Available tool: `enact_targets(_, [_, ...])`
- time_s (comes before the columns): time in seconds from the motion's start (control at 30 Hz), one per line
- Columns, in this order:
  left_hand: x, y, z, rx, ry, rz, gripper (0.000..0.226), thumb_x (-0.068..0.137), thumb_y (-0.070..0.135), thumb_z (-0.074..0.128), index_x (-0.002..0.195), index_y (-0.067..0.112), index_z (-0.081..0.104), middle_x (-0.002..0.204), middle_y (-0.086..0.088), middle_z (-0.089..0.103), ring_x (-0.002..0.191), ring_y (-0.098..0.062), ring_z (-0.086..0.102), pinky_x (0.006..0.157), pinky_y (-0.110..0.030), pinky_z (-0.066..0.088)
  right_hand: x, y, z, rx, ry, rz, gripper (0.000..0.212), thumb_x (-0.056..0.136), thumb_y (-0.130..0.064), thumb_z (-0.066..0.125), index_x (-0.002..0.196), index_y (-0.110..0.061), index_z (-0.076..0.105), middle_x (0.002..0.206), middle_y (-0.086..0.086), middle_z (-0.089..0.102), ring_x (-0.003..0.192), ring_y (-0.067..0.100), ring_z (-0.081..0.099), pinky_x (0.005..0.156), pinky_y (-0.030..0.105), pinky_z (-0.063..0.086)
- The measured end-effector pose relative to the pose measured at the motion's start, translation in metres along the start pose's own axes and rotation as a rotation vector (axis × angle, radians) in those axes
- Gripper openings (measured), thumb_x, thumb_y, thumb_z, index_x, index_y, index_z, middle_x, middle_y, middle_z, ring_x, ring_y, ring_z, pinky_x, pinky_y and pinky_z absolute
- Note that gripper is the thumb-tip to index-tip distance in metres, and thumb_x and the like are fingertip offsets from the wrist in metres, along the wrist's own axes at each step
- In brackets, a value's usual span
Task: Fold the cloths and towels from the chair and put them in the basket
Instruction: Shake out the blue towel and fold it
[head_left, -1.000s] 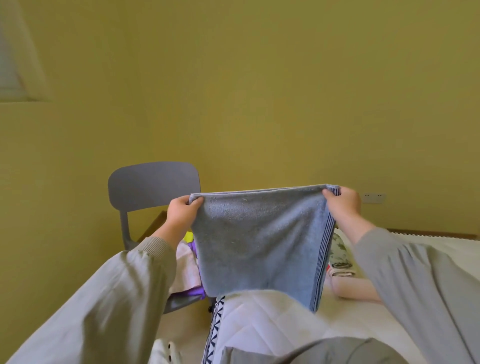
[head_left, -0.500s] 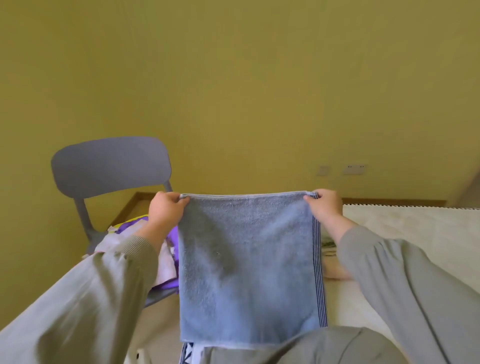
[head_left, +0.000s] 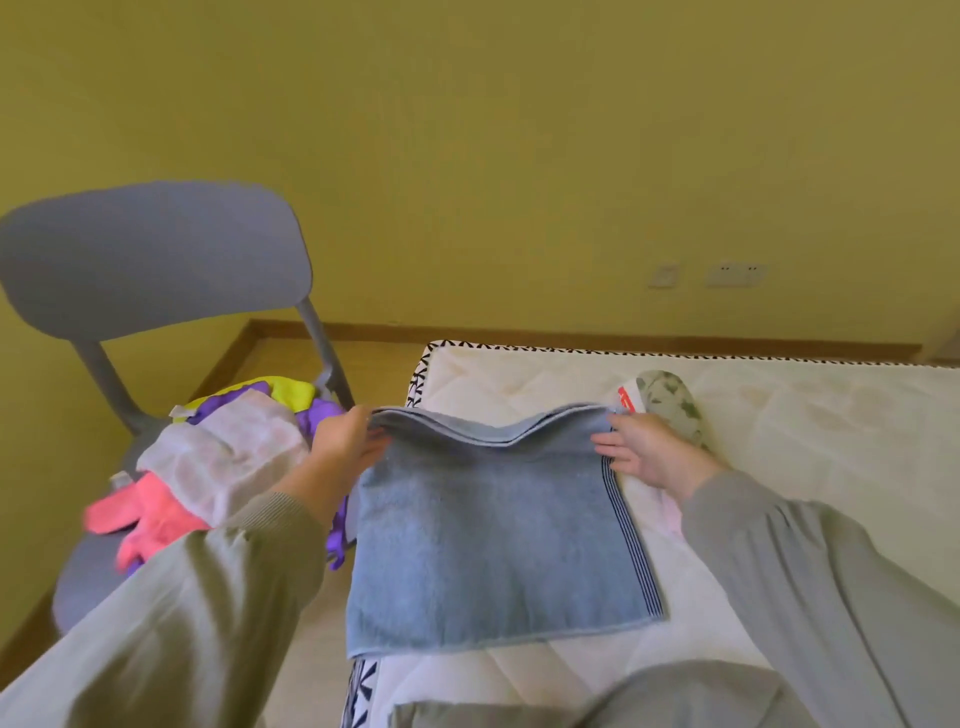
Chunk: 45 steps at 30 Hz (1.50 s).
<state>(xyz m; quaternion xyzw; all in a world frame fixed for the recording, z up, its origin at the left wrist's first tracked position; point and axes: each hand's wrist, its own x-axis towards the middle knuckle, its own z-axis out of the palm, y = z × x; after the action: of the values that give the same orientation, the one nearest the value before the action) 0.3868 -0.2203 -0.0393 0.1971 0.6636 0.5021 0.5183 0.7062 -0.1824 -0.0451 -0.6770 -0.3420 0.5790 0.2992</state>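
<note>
Blue towel (head_left: 493, 545) flat on mattress (head_left: 805, 447), far corners pinched by left hand (head_left: 345, 441), right hand (head_left: 649, 454); fingertips hidden beneath edge

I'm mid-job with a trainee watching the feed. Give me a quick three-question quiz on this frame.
1. True or false: the towel lies on the chair.
2. Where do the left hand and right hand meet the towel? A) near edge B) far corners C) middle
3. Fill in: the unfolded cloths are piled on the ___.
Key: 1 false, it lies on the mattress; 2 B; 3 chair.
</note>
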Motion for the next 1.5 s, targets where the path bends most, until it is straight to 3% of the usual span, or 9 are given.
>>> enact_targets(0.27, [0.033, 0.034, 0.024, -0.191, -0.056, 0.009, 0.039, 0.101, 0.035, 0.039, 0.116, 0.003, 0.055, 0.113, -0.012, 0.054, 0.103, -0.026, 0.054, 0.097, -0.041, 0.046, 0.031, -0.041, 0.0, 0.121, 0.193, -0.165, 0.041, 0.094, -0.036, 0.047, 0.126, -0.011, 0.051, 0.129, 0.009, 0.055, 0.118, 0.026, 0.052, 0.09, 0.036, 0.04])
enact_targets(0.47, [0.031, 0.049, 0.021, -0.251, -0.071, 0.062, 0.039, 0.101, 0.03, 0.043, 0.121, -0.002, 0.054, 0.116, -0.013, 0.058, 0.108, -0.027, 0.056, 0.093, -0.036, 0.047, 0.032, -0.06, -0.009, 0.169, 0.315, -0.28, 0.009, 0.09, -0.018, 0.053, 0.093, -0.013, 0.06, 0.105, 0.011, 0.058, 0.102, 0.026, 0.055, 0.087, 0.036, 0.045])
enact_targets(0.57, [0.02, 0.025, 0.011, -0.208, -0.005, 0.058, 0.022, 0.097, 0.023, 0.051, 0.097, 0.004, 0.062, 0.1, -0.011, 0.062, 0.093, -0.024, 0.061, 0.089, -0.035, 0.051, 0.025, -0.045, -0.013, 0.123, 0.358, -0.273, 0.017, 0.088, -0.007, 0.052, 0.073, -0.013, 0.056, 0.087, 0.015, 0.057, 0.087, 0.026, 0.056, 0.077, 0.036, 0.046])
enact_targets(0.7, [0.01, -0.021, -0.005, -0.066, 0.064, 0.078, 0.006, 0.089, 0.006, 0.062, 0.088, 0.0, 0.064, 0.091, -0.016, 0.062, 0.078, -0.022, 0.061, 0.081, -0.034, 0.055, 0.015, -0.004, -0.015, 0.22, 0.334, -0.203, 0.012, 0.092, -0.009, 0.052, 0.083, -0.011, 0.059, 0.083, 0.013, 0.063, 0.08, 0.026, 0.063, 0.077, 0.037, 0.051])
enact_targets(0.83, [-0.002, -0.067, -0.013, -0.148, 0.142, 0.022, 0.016, 0.088, -0.009, 0.054, 0.091, -0.001, 0.067, 0.081, -0.011, 0.061, 0.068, -0.019, 0.058, 0.047, -0.017, 0.053, 0.01, 0.046, -0.015, 0.341, 0.384, -0.18, 0.016, 0.091, -0.003, 0.049, 0.084, -0.012, 0.06, 0.088, 0.011, 0.065, 0.079, 0.027, 0.065, 0.06, 0.034, 0.053])
enact_targets(0.97, [-0.005, -0.108, -0.023, 0.14, 0.104, -0.021, 0.032, 0.087, -0.013, 0.046, 0.083, 0.01, 0.068, 0.103, -0.016, 0.061, 0.067, -0.021, 0.057, 0.046, -0.019, 0.05, 0.016, 0.098, -0.014, 0.185, 0.398, -0.068, 0.033, 0.088, 0.007, 0.042, 0.111, -0.01, 0.059, 0.105, 0.012, 0.057, 0.088, 0.031, 0.057, 0.061, 0.038, 0.052])
enact_targets(1.1, [-0.003, -0.123, -0.028, 0.262, 0.099, -0.006, 0.04, 0.088, -0.012, 0.045, 0.077, 0.017, 0.069, 0.111, -0.013, 0.061, 0.075, -0.018, 0.06, 0.051, -0.018, 0.05, 0.019, 0.114, -0.017, -0.007, 0.42, 0.015, 0.018, 0.087, 0.004, 0.049, 0.098, -0.005, 0.059, 0.098, 0.015, 0.058, 0.076, 0.028, 0.057, 0.055, 0.036, 0.051])
enact_targets(1.3, [-0.007, -0.118, -0.028, 0.274, 0.135, 0.14, 0.044, 0.085, -0.011, 0.045, 0.074, 0.023, 0.07, 0.087, -0.007, 0.062, 0.059, -0.013, 0.054, 0.046, -0.011, 0.046, 0.024, 0.113, -0.016, -0.22, 0.56, -0.168, 0.013, 0.083, -0.002, 0.051, 0.074, -0.004, 0.061, 0.079, 0.019, 0.064, 0.072, 0.041, 0.065, 0.069, 0.054, 0.056])
enact_targets(1.5, [-0.016, -0.135, -0.037, 0.394, 0.096, 0.139, 0.038, 0.083, -0.012, 0.045, 0.086, 0.014, 0.073, 0.068, -0.004, 0.063, 0.047, -0.015, 0.047, 0.047, -0.022, 0.044, 0.025, 0.121, -0.014, -0.31, 0.552, -0.201, 0.017, 0.088, -0.003, 0.05, 0.072, -0.007, 0.055, 0.084, 0.023, 0.065, 0.072, 0.036, 0.062, 0.065, 0.043, 0.051])
